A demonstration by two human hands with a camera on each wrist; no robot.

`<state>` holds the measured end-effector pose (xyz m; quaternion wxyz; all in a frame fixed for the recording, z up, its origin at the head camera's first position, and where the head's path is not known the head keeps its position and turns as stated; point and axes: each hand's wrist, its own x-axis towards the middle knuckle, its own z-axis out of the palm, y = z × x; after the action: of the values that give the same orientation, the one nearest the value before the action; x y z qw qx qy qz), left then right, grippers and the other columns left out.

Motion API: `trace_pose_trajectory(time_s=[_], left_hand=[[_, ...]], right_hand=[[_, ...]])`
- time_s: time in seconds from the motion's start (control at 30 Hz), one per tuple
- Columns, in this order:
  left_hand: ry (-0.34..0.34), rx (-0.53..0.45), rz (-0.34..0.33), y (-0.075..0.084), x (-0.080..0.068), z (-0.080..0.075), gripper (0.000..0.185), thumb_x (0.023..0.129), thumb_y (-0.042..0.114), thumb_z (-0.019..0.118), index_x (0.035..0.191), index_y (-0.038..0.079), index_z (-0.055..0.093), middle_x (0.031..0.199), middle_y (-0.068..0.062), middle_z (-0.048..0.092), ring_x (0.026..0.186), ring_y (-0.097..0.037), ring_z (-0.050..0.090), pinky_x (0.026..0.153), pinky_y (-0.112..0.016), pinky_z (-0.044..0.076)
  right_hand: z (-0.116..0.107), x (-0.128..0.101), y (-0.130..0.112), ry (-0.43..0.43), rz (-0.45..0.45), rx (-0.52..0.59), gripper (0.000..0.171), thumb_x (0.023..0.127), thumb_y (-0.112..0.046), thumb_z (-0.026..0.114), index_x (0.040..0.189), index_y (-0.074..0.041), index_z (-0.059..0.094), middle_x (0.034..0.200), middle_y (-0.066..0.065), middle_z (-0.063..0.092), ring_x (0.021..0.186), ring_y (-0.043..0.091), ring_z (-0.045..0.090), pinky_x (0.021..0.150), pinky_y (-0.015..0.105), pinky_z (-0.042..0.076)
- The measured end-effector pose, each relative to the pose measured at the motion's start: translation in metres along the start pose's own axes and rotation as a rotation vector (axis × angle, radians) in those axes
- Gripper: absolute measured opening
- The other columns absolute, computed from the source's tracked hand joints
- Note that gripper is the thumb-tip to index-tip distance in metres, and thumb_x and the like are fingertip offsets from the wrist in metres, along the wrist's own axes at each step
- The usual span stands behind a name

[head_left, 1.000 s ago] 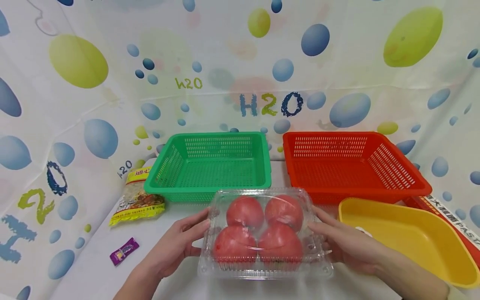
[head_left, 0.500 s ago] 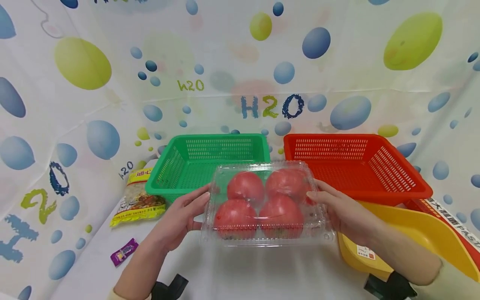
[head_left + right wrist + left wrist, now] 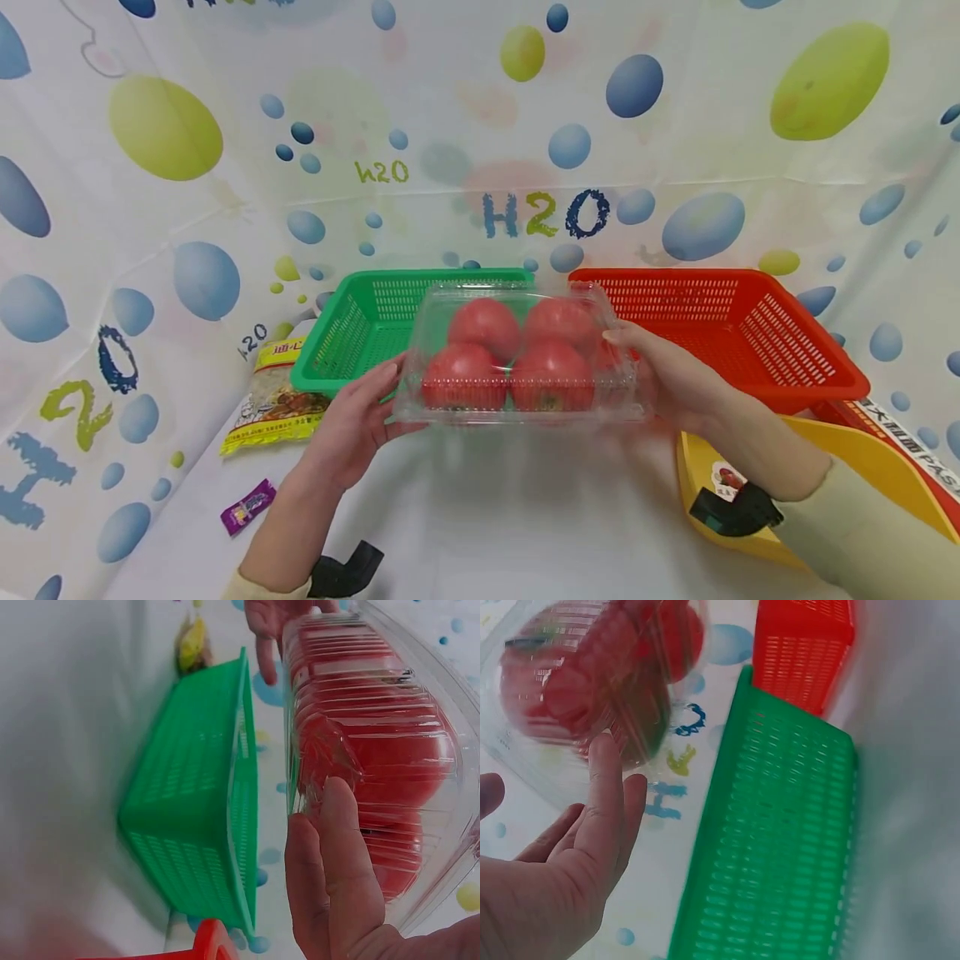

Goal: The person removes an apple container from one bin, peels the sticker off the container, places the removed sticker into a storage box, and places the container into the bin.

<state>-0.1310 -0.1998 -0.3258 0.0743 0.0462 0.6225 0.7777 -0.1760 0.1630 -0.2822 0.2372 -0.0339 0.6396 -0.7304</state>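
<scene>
the clear clamshell box (image 3: 517,358) has come up off the white tabletop (image 3: 510,517) since a second ago and now hangs in the air over the near rim of the green basket (image 3: 360,333), level, its long axis running left to right across the person. the left hand (image 3: 352,421) presses its straight fingers against the box's left end, the right hand (image 3: 660,375) cups the right end with the thumb on top. inside sit four round red tomatoes (image 3: 483,327) in two rows (the thin ribbed plastic blurs them in the wrist views). both baskets are slotted plastic; the red basket (image 3: 720,333) stands just right of the green one. a smooth yellow tray (image 3: 885,475) lies under the right forearm, a noodle packet (image 3: 273,400) and a purple sweet (image 3: 247,504) to the left.
</scene>
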Motion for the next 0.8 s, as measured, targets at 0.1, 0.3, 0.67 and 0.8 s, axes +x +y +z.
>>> trace_pose_trajectory(time_s=[0.1, 0.3, 0.67, 0.8], left_hand=[[0.029, -0.027, -0.041, -0.005, 0.000, -0.004, 0.033, 0.107, 0.034, 0.049, 0.135, 0.021, 0.063, 0.129, -0.003, 0.063, 0.113, -0.022, 0.066, 0.089, -0.040, 0.057], [0.074, -0.025, -0.167, -0.021, -0.003, -0.015, 0.050, 0.107, 0.036, 0.048, 0.145, 0.004, 0.048, 0.140, -0.014, 0.058, 0.115, -0.025, 0.065, 0.092, -0.040, 0.056], [0.166, -0.030, -0.221, -0.043, 0.004, -0.041, 0.052, 0.108, 0.033, 0.048, 0.142, -0.005, 0.047, 0.127, -0.013, 0.067, 0.113, -0.026, 0.066, 0.094, -0.042, 0.054], [0.231, -0.056, -0.214, -0.044, 0.007, -0.048, 0.050, 0.108, 0.034, 0.048, 0.142, -0.002, 0.042, 0.125, -0.010, 0.068, 0.110, -0.022, 0.067, 0.094, -0.040, 0.054]], right_hand=[[0.000, 0.012, -0.004, 0.033, -0.024, 0.007, 0.047, 0.099, -0.039, 0.063, 0.140, -0.029, 0.043, 0.136, -0.001, 0.053, 0.121, 0.021, 0.055, 0.096, 0.038, 0.051], [-0.003, 0.033, -0.008, 0.074, -0.012, 0.045, 0.045, 0.098, -0.040, 0.066, 0.136, -0.028, 0.044, 0.132, -0.001, 0.056, 0.114, 0.019, 0.059, 0.094, 0.035, 0.053], [-0.001, 0.063, -0.014, 0.053, 0.039, 0.097, 0.060, 0.097, -0.041, 0.067, 0.146, -0.027, 0.034, 0.145, 0.003, 0.042, 0.133, 0.026, 0.040, 0.100, 0.038, 0.049], [0.003, 0.073, -0.013, 0.061, 0.064, 0.103, 0.065, 0.096, -0.042, 0.068, 0.148, -0.025, 0.033, 0.147, 0.005, 0.040, 0.134, 0.028, 0.039, 0.101, 0.042, 0.049]])
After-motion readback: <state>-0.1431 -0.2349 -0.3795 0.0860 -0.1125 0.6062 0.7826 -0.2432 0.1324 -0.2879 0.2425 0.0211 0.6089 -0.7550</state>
